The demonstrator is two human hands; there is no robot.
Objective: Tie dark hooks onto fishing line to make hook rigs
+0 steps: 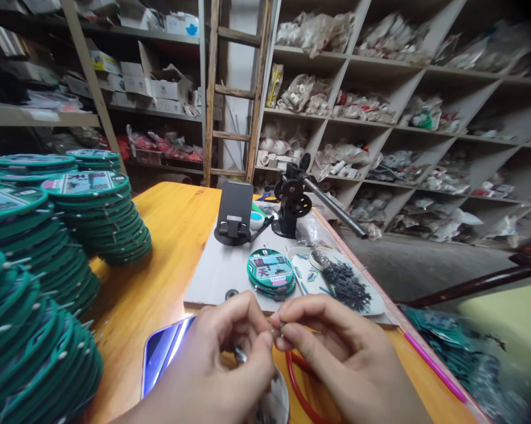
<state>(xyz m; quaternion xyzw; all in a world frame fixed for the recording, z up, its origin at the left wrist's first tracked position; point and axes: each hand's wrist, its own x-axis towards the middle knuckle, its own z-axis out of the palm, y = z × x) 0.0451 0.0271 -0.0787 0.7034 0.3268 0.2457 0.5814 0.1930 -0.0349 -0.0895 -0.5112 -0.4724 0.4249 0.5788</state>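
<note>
My left hand [236, 359] and my right hand [336, 353] meet at their fingertips over the near edge of the table, both in a pinch. Between them is a tiny dark piece [282, 324], too small to name; which hand grips it is hard to tell. Beneath the hands stands a small round dish [279, 397], mostly covered by my left hand. A red loop-shaped handle [294, 383] shows below my right hand. Just ahead lie a few round green discs with printed labels [270, 270] and a white tray [375, 301] bearing a heap of small dark pieces [347, 285].
Tall stacks of green discs [97, 224] fill the left side. A phone [161, 353] lies by my left wrist. Further back are a black phone stand [234, 215], a black geared device with a metal rod [294, 200], and a black ring [231, 293]. Shelves and a wooden ladder [212, 88] stand behind.
</note>
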